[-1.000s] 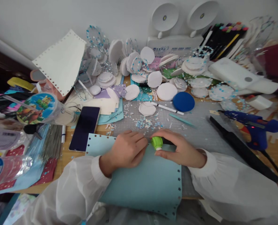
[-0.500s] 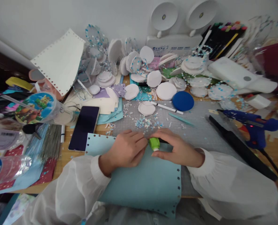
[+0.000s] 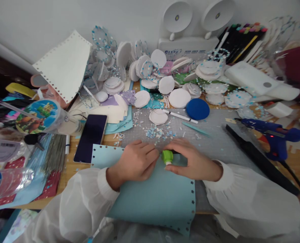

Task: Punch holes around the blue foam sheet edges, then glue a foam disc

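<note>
The right hand (image 3: 194, 162) has its grip closed around a small green punch (image 3: 167, 156), which sits on the far edge of a light blue paper sheet (image 3: 155, 195) lying at the near side of the desk (image 3: 299, 162). The left hand (image 3: 136, 162) presses flat on the sheet just beside the punch, fingers curled down and holding nothing. Punched scraps (image 3: 158, 132) lie scattered just beyond, a dark phone (image 3: 91, 133) to the left, a blue glue gun (image 3: 271, 135) well apart to the right.

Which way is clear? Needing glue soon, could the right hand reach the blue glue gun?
Probably yes: the glue gun lies uncovered beyond the right hand, but that hand grips a green punch.
</note>
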Available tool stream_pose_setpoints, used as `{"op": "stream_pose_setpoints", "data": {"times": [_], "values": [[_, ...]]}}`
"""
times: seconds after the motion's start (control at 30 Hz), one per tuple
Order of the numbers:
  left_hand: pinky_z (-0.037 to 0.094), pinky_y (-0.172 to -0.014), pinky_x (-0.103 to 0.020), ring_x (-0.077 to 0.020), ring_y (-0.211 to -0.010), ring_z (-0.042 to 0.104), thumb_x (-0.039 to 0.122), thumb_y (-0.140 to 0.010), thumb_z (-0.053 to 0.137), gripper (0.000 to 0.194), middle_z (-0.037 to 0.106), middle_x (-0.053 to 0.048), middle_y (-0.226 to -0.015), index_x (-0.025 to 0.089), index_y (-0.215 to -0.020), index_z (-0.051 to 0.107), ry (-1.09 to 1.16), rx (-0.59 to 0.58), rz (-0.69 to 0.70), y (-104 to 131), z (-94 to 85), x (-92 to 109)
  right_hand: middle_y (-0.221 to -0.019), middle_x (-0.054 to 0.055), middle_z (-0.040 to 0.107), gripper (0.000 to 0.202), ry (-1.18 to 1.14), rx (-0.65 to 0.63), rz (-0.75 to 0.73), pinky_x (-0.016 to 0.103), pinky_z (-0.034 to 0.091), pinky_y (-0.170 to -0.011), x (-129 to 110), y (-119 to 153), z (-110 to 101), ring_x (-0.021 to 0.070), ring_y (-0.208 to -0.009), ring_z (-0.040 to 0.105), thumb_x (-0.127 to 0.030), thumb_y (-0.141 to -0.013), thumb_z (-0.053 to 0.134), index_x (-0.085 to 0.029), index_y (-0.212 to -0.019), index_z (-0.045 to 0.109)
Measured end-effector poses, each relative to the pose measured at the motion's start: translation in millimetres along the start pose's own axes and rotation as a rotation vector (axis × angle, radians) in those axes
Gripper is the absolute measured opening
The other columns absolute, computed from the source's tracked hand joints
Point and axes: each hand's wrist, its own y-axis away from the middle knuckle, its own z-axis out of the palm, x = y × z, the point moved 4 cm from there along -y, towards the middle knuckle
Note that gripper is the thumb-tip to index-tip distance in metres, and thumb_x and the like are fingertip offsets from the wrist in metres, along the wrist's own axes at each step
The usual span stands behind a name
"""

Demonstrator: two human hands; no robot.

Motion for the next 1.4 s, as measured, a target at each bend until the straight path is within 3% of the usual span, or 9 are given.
{"op": "stream_pose_setpoints", "data": {"times": [0.17,0.43,0.7,0.9,1.23,1.4], "values": [[0.030,-0.055,-0.031,-0.0154,-0.059,0.049,0.018,-0.086,0.043,0.014,0.056,-0.001,-0.068,0.017,-0.078,0.054,-0.022,-0.005,0.007,0.3,1.0,0.7,-0.093,0.007,0.064,0.034,0.067,-0.055,-0.013,0.042,0.041,-0.081,0.6,0.0,2.2,0.0256,-0.090,0.055,-0.043,-0.077,0.068,-0.020,-0.101,0.058],[0.033,-0.056,-0.031,-0.0158,-0.061,0.051,0.017,-0.087,0.041,0.014,0.057,-0.001,-0.070,0.017,-0.081,0.054,-0.014,-0.003,-0.002,1.2,0.5,1.1,-0.100,0.009,0.063,0.039,0.036,-0.025,-0.009,0.042,0.041,-0.085,-0.9,1.9,1.1,0.0263,-0.097,0.056,-0.046,-0.077,0.069,-0.019,-0.103,0.058],[0.031,-0.053,-0.031,-0.0155,-0.058,0.049,0.017,-0.084,0.044,0.011,0.055,-0.001,-0.067,0.017,-0.079,0.054,-0.047,0.035,0.040,2.0,0.9,3.2,-0.101,0.006,0.063,0.040,0.059,-0.055,0.050,0.041,0.041,-0.087,-1.2,1.0,0.9,0.0241,-0.098,0.056,-0.031,-0.076,0.074,-0.020,-0.110,0.057],[0.030,-0.053,-0.032,-0.0158,-0.058,0.047,0.016,-0.083,0.044,0.011,0.054,-0.001,-0.066,0.017,-0.079,0.054,-0.089,0.034,0.055,1.4,0.2,5.5,-0.089,0.006,0.062,0.031,0.221,-0.076,0.012,0.044,0.038,-0.082,-11.5,-0.2,0.1,0.0262,-0.091,0.054,-0.032,-0.076,0.073,-0.017,-0.100,0.061],[0.029,-0.054,-0.031,-0.0160,-0.057,0.046,0.014,-0.081,0.047,0.008,0.054,-0.001,-0.066,0.016,-0.079,0.054,-0.097,0.069,0.089,0.9,-2.9,8.9,-0.092,0.007,0.057,0.031,0.067,-0.045,0.029,0.041,0.038,-0.080,-6.0,1.5,8.1,0.0245,-0.090,0.050,-0.028,-0.079,0.070,-0.015,-0.104,0.057],[0.028,-0.053,-0.031,-0.0156,-0.057,0.045,0.014,-0.081,0.048,0.007,0.053,-0.001,-0.065,0.016,-0.078,0.054,-0.116,0.077,0.097,1.4,-3.1,9.3,-0.087,0.007,0.055,0.022,0.075,-0.018,0.024,0.039,0.037,-0.076,-8.7,0.6,7.3,0.0241,-0.086,0.048,-0.027,-0.079,0.069,-0.014,-0.094,0.058]]}}
